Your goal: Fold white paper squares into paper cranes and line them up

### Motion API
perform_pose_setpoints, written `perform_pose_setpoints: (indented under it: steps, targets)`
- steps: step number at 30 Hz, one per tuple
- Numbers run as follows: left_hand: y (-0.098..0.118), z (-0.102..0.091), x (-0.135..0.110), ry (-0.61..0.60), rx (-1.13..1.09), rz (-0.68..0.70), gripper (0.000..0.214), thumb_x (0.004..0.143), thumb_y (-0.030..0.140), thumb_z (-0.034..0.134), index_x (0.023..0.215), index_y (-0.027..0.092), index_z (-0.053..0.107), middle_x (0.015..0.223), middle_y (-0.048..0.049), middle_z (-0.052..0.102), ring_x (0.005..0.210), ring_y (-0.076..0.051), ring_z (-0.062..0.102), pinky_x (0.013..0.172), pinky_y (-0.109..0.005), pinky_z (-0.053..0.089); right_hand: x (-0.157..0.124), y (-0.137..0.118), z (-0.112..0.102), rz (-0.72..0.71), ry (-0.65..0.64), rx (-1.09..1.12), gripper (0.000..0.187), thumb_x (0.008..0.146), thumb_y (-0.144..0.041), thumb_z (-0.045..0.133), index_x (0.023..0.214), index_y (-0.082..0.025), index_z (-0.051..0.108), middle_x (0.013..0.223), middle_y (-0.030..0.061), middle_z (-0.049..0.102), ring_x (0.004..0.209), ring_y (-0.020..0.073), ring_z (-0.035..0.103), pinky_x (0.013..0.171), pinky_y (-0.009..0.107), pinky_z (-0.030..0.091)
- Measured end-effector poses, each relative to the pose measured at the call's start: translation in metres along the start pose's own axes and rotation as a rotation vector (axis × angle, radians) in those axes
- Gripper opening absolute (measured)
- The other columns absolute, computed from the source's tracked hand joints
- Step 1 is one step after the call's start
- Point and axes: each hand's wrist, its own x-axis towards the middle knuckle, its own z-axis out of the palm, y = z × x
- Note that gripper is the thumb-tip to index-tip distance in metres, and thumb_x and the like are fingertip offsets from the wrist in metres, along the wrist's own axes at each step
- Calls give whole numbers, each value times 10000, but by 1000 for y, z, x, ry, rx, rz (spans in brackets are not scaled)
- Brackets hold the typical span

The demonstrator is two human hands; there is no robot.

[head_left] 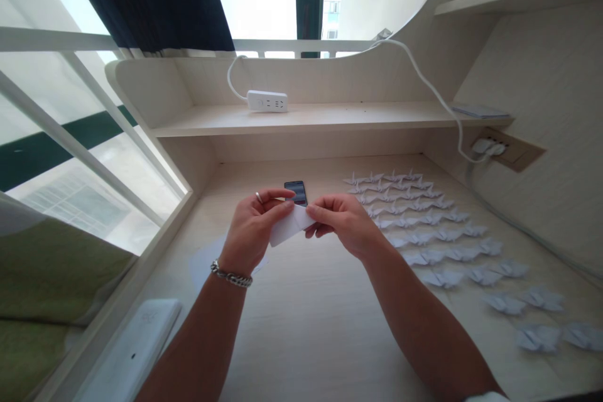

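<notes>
A small white sheet of folded paper [286, 228] is held up between both hands over the desk, with a crease line showing near its right part. My left hand [254, 220], with a ring and a chain bracelet, pinches its upper left edge between thumb and fingers. At its right corner my right hand [343, 220] grips it, thumb on top and fingertips curled beneath. Just behind the paper lies a phone [296, 191], its lower part hidden. Loose white paper sheets [203, 262] lie partly under my left wrist. Rows of folded paper cranes [414, 220] stand to the right.
A white box-shaped object [134, 345] lies at the desk's front left. A power strip [267, 101] sits on the shelf [320, 114] at the back. Its white cable runs to a wall socket [511, 149] on the right. White railings [85, 138] border the left side.
</notes>
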Motion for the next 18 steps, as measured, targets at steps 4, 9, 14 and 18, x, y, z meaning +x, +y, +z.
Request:
perform_pose_setpoints:
  steps: [4, 9, 14, 18]
  targets:
    - [2, 2, 1, 53, 48, 27, 175, 709, 223, 771, 866, 164, 723, 650, -6, 691, 546, -117, 618, 486, -203, 472, -1, -1, 1, -12, 13, -15, 320, 699, -438, 778, 702, -132, 684, 572, 36, 681, 537, 129, 652, 528, 219, 492]
    - [5, 0, 1, 74, 19, 9, 196, 746, 280, 753, 893, 156, 712, 698, -32, 721, 589, -135, 644, 529, -224, 508, -2, -1, 1, -42, 33, -49, 305, 723, -425, 763, 730, -128, 694, 579, 31, 679, 540, 127, 653, 536, 223, 508]
    - [5, -1, -2, 19, 68, 26, 326, 683, 310, 829, 933, 154, 689, 768, -66, 756, 655, -172, 690, 580, -252, 534, -1, 3, 0, -53, 25, -82, 298, 752, -422, 742, 753, -128, 692, 599, 32, 683, 559, 128, 657, 565, 238, 525]
    - [2, 0, -3, 51, 115, 39, 328, 623, 286, 863, 866, 155, 686, 731, -55, 751, 604, -166, 679, 540, -243, 511, 0, 7, -1, -74, -17, -140, 272, 787, -405, 712, 760, -137, 675, 626, 23, 673, 591, 132, 660, 593, 255, 535]
